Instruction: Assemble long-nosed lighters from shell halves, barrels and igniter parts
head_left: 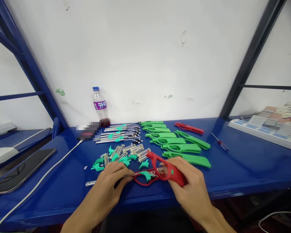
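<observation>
Near the front edge of the blue table lies a red half shell [143, 183] with a teal trigger [145, 175], wires and a clear tank in it. My left hand [113, 181] pinches its left end, where a metal tube runs out under the hand toward the left. My right hand [189, 183] is wrapped round a second red shell [175, 173], tilted above the right part of the first, its narrow tip up to the left. Loose teal triggers [126, 161] and clear tanks [137, 149] lie just behind my hands.
Metal tubes with wires [116, 133] lie in rows at the back. Green shells [184, 148] and another red shell [189, 127] are right of them. A screwdriver [220, 142], power strip [262, 131], bottle [101, 105], phone [21, 168] and white cable [52, 168] are around.
</observation>
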A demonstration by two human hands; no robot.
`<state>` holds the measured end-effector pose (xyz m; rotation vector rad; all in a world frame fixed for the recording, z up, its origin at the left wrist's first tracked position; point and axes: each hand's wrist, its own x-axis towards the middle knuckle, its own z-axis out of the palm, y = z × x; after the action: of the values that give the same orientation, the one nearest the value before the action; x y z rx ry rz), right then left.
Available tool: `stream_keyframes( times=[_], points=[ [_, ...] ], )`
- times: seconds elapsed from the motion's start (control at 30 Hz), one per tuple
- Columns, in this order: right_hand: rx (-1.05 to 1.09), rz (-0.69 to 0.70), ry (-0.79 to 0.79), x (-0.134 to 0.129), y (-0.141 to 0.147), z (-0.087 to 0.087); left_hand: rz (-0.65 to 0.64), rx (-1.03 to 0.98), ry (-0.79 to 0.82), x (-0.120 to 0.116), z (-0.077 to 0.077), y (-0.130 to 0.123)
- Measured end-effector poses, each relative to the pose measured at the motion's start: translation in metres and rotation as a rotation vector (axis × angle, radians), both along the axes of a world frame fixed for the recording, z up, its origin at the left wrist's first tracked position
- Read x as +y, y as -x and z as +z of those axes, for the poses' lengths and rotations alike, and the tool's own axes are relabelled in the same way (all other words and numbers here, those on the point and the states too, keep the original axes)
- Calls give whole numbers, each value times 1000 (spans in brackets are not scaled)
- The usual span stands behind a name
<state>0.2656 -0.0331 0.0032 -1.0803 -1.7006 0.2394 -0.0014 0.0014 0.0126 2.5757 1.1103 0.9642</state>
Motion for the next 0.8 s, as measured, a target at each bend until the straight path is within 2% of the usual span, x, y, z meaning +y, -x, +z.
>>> stream_keyframes(
  times=[0.2,0.37,0.57,0.8],
  points=[
    [44,-40,215,-2,-13,14,18,-20,-85,0,2,0],
    [-40,-95,201,-2,-24,24,18,-35,-112,0,0,1],
    [-152,16,305,1,-20,19,2,-37,-98,2,-4,1],
    [-154,20,327,1,-19,14,16,-26,-168,0,-3,0]
  ],
)
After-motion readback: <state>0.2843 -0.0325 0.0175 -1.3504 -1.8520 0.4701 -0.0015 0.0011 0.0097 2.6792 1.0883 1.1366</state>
